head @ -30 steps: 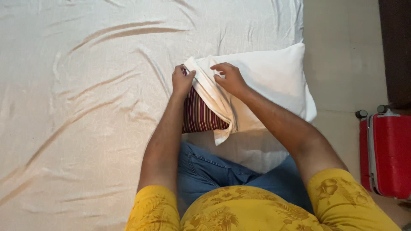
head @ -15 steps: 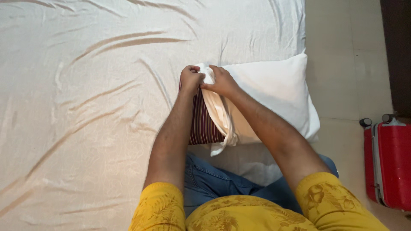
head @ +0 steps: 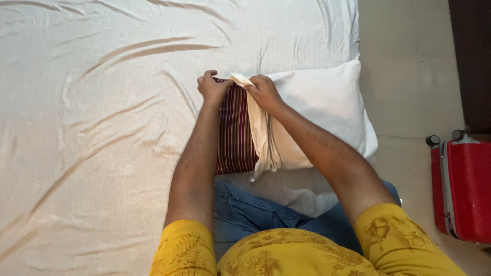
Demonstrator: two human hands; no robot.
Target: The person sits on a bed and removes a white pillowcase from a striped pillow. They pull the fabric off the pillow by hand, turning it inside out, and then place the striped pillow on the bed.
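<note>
A striped maroon pillow [head: 235, 130] lies on the bed, partly inside a white pillowcase [head: 317, 110]. My left hand [head: 210, 88] grips the pillow's far left corner. My right hand [head: 262, 92] pinches the open edge of the pillowcase right beside it. More of the striped fabric shows between my two forearms. The rest of the pillow is hidden inside the case.
A wrinkled white bedsheet [head: 102, 112] covers the bed to the left and beyond. The bed's right edge meets a pale tiled floor [head: 399, 76]. A red hard-shell suitcase [head: 463, 189] stands on the floor at the right. My knee in blue jeans [head: 245, 212] rests on the bed.
My left hand has drawn the pillow corner to the left while my right hand holds the case edge. More striped fabric is exposed than half a second ago.
</note>
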